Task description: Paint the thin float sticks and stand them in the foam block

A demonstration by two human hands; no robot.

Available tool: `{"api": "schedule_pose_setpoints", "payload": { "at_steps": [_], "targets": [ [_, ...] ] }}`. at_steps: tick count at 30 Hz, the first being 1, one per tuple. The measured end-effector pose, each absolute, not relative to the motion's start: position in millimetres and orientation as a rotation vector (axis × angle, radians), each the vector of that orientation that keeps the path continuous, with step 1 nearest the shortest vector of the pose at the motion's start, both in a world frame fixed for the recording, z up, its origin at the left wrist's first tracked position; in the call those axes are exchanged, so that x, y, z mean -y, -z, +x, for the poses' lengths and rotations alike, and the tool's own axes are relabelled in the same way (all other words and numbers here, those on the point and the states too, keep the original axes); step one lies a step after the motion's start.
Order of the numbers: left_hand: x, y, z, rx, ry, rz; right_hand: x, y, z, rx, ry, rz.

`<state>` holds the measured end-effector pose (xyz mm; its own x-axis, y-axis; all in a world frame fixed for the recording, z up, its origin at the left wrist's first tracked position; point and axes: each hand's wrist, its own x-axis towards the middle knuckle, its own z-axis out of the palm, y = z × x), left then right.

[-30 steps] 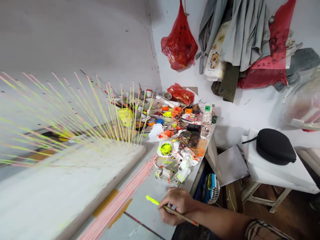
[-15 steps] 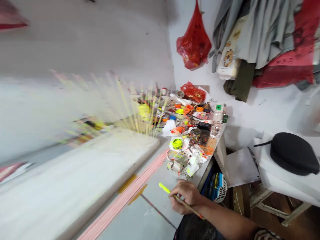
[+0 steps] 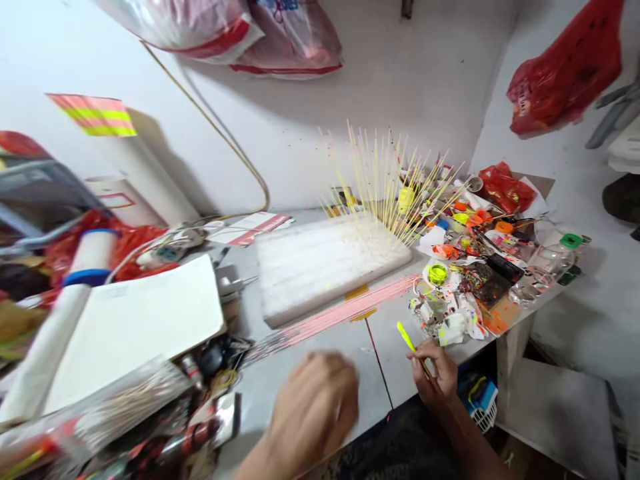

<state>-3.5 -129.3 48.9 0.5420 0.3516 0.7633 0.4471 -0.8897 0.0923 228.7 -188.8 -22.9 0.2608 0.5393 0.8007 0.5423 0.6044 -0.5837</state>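
Note:
My right hand point(image 3: 436, 372) pinches a thin brush point(image 3: 406, 336) whose tip is coated in bright yellow paint. Over the front of the table my left hand point(image 3: 320, 400) is curled and blurred by motion; what its fingers hold, if anything, is hidden. Beyond it, a row of thin pink sticks point(image 3: 340, 312) lies along the front of a white foam block point(image 3: 320, 260). Many thin yellow sticks with pink ends point(image 3: 385, 180) stand in the block's right part. An open jar of yellow paint point(image 3: 437, 274) sits to the right of the pink sticks.
Stained papers point(image 3: 460, 320), paint pots and a clear bottle with a green cap point(image 3: 560, 253) crowd the table's right end. At the left are a white board point(image 3: 145, 327), a plastic bag of sticks point(image 3: 135, 407) and a white roll point(image 3: 95, 253). Bags hang above.
The view has swung left, bringing the left side of the table in. My left hand has come into view. My right hand still holds the brush.

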Motion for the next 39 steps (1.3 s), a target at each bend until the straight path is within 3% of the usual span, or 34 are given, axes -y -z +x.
{"api": "schedule_pose_setpoints", "payload": {
  "at_steps": [6, 9, 15, 21, 31, 39],
  "targets": [
    [39.5, -8.2, 8.0, 1.645, 0.485, -2.537, 189.1, 4.2, 266.1, 1.296, -0.201, -1.067],
    [24.8, 6.3, -0.6, 1.838, 0.320, -2.535, 176.7, -7.0, 311.4, 1.120, -0.243, -1.303],
    [10.6, 19.0, -22.7, 1.807, 0.522, -2.608, 127.8, -41.1, 393.5, 1.274, -0.191, -1.649],
    [1.1, 31.0, -42.0, 1.541, 0.907, -2.702, 88.0, -53.4, 412.0, 1.403, -0.128, -1.805],
    [10.0, 36.2, -46.3, 1.512, 0.832, -2.551, 76.2, -53.0, 409.7, 1.552, -0.069, -1.971],
    [13.5, 39.9, -50.8, 1.472, 0.989, -2.501, 97.0, -58.3, 406.2, 1.658, -0.060, -1.926]
  ]
}}
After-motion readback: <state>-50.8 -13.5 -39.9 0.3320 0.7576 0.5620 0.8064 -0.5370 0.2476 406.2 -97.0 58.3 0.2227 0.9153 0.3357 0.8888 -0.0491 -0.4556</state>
